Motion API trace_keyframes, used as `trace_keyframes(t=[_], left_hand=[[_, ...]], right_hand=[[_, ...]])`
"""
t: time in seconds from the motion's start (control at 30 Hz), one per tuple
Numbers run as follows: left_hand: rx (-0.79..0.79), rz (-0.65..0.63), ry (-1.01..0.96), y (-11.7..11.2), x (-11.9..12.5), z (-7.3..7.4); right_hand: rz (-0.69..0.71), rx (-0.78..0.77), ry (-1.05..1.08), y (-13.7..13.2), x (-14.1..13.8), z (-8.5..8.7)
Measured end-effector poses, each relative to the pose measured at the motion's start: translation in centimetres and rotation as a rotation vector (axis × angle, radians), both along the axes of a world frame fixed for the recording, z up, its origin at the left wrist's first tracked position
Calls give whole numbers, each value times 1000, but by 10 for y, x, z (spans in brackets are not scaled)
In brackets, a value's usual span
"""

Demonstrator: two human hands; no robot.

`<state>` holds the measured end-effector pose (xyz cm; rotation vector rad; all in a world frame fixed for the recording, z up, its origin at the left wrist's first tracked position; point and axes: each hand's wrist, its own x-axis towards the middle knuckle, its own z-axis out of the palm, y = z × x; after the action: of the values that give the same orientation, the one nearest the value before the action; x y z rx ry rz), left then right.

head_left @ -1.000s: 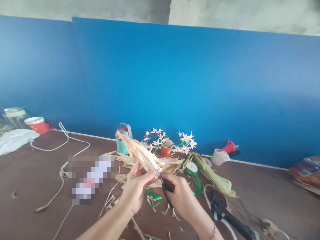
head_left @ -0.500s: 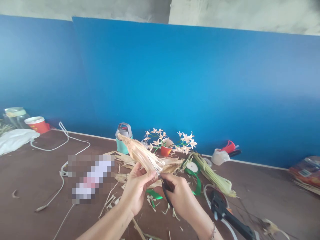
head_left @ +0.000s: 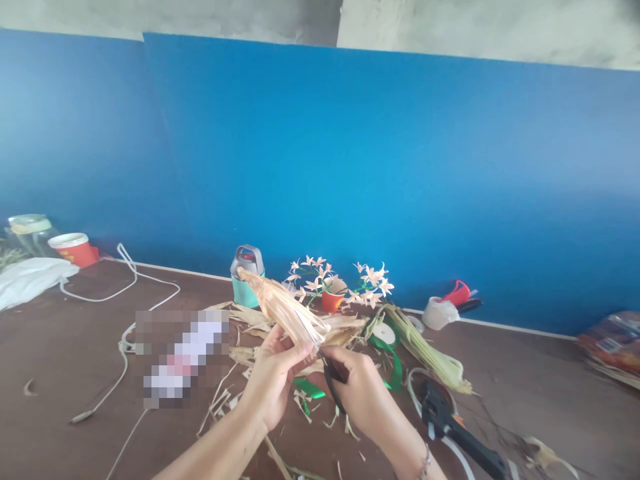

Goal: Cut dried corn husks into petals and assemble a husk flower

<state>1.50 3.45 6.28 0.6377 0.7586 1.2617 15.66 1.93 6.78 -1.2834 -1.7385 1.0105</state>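
Observation:
My left hand (head_left: 275, 370) grips a dry corn husk (head_left: 283, 303) by its lower end, fingers and thumb closed round it. The pale husk points up and to the left, with a loose, frayed edge at the right. In my right hand (head_left: 357, 380) is a pair of black-handled scissors (head_left: 331, 383), their blades at the husk's lower edge beside my left thumb. The blades are partly hidden by the husk. Below and behind my hands lie more dry husks (head_left: 245, 317) and thin scraps (head_left: 220, 400).
A teal bottle (head_left: 244, 290), a red paper cup (head_left: 333, 301) with pale husk flowers (head_left: 373, 277), and a green ribbon spool (head_left: 385, 335) stand behind my hands. A bundle of greenish husks (head_left: 433, 353) and a black glue gun (head_left: 457, 427) lie right. White cable (head_left: 107, 397) runs left.
Almost nothing differs. Both hands, the husk and the scissors hold nearly the same place, with only a very slight shift of the husk's tip.

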Motion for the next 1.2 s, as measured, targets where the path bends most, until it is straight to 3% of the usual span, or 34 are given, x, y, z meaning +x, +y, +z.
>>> trace_keyframes(t=[0.13, 0.3, 0.4, 0.83, 1.2], left_hand=[[11, 6, 36, 2, -3, 2], [67, 80, 46, 12, -14, 7], [88, 111, 80, 19, -21, 9], [112, -13, 162, 20, -25, 10], [93, 43, 27, 17, -19, 14]], right_hand=[[18, -102, 0, 1, 4, 2], [127, -424, -11, -1, 23, 12], [204, -527, 55, -3, 34, 17], [152, -565, 157, 0, 33, 14], [174, -531, 130, -2, 29, 14]])
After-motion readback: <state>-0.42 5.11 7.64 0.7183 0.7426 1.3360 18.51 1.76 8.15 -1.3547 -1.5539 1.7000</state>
